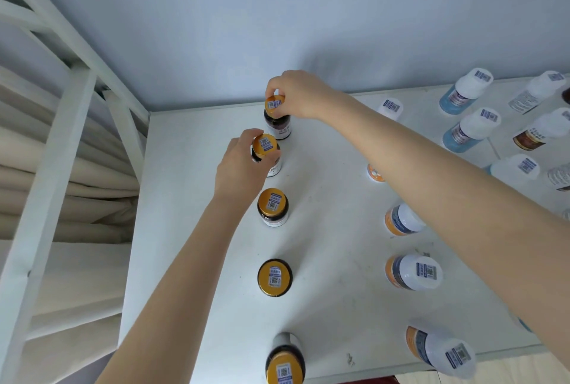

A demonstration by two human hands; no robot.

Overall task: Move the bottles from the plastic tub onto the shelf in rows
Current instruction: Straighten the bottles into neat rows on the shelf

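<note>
**Both hands on bottles at the back of the shelf**

Your left hand [243,164] curls its fingers round the second bottle [265,146] from the back of the left row. It leans slightly, cap toward the left, and I cannot tell whether its base touches the shelf [324,229]. Just behind it, your right hand [297,96] pinches the cap of the back bottle [277,127], which stands upright, long axis vertical, near the wall [308,13]. Three more gold-capped bottles [273,206] stand cap-up nearer you, and the nearest is cut off by the bottom edge. To the right, your right forearm [447,173] hides part of the white-capped row [411,271]. The labels are too small to read.
</note>
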